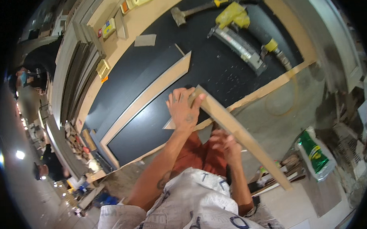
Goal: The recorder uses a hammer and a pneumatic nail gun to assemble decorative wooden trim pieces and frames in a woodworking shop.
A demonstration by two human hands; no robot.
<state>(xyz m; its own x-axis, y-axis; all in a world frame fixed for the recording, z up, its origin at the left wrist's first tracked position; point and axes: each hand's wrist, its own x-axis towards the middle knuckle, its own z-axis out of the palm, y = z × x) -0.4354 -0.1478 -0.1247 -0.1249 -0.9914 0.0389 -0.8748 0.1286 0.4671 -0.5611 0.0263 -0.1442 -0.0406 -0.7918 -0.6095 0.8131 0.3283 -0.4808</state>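
A long wooden strip with a grey edge slants from the black tabletop's front edge down to the right, past my body. Its upper end is in my left hand, the thumb over the strip and the fingers on the far side. Close to the strip's left side is my right hand, blurred by motion; whether it touches the strip I cannot make out. On the tabletop lies a partly joined frame of similar strips, with one long side and a short side at the left. A small mitred tip shows beneath my left wrist.
A hammer lies at the far side, with a nail gun wrapped in yellow and its air hose to the right. Grey strips are stacked at the left. A green bag sits low at right. Other people are at far left.
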